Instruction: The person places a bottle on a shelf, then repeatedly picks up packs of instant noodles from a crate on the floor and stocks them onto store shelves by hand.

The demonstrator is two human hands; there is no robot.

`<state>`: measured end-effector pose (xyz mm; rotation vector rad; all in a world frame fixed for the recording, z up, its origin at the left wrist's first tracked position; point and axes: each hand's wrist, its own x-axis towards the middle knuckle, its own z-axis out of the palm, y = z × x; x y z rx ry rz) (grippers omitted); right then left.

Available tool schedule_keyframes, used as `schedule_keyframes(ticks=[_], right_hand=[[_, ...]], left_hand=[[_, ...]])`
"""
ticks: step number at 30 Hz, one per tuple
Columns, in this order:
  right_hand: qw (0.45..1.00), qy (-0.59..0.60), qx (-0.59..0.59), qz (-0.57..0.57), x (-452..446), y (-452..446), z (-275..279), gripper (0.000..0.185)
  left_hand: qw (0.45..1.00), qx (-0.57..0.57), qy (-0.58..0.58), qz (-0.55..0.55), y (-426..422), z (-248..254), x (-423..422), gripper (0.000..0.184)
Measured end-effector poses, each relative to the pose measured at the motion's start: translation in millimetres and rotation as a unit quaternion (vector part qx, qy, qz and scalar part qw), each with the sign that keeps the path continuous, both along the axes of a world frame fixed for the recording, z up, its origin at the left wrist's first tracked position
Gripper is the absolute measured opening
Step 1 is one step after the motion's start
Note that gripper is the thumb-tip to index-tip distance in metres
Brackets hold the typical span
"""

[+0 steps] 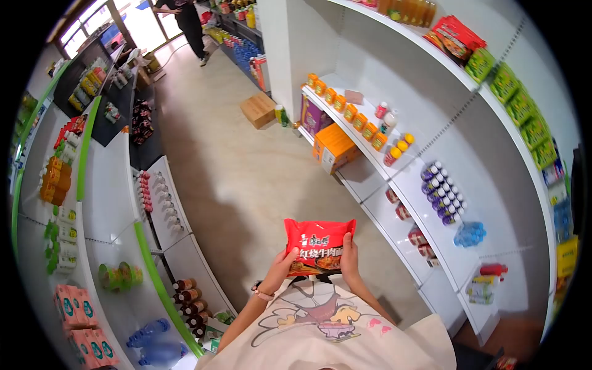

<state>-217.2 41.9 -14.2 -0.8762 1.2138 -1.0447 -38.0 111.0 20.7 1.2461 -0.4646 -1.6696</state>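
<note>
A red noodle packet [317, 237] is held upright in front of my body at the lower middle, its printed side facing me. My left hand [280, 269] grips its left edge, with the thumb on the front. At the right edge my right hand [349, 260] holds it the same way, thumb on the front. The fingers behind the packet are hidden. Similar red packets [455, 38] lie on the upper right shelf, beside a row of green packets [519, 106].
White shelves [382, 161] with orange bottles [350, 112] and purple bottles [443, 192] curve along the right. Shelves [108, 200] with drinks and pink packs [75, 306] line the left. A cardboard box [258, 110] sits on the aisle floor [213, 154]. A person [187, 28] stands far ahead.
</note>
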Motion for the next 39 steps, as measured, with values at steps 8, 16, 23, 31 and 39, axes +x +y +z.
schedule_keyframes(ticks=[8, 16, 23, 31, 39], right_hand=[[0.973, 0.054, -0.025, 0.223, 40, -125, 7, 0.043], [0.923, 0.124, -0.106, 0.349, 136, -187, 2, 0.04], [0.933, 0.081, -0.091, 0.34, 268, -256, 2, 0.044], [0.905, 0.094, -0.066, 0.41, 446, -321, 46, 0.04], [0.841, 0.043, -0.017, 0.539, 555, -317, 66, 0.039]], left_hand=[[0.993, -0.018, -0.018, 0.111, -66, 3, 18, 0.03], [0.967, 0.01, 0.012, 0.254, -102, -9, 74, 0.033], [0.975, -0.002, -0.026, 0.222, -168, 3, 207, 0.032], [0.945, -0.062, -0.117, 0.299, -213, 1, 356, 0.028], [0.907, -0.052, -0.107, 0.405, -191, 8, 430, 0.031]])
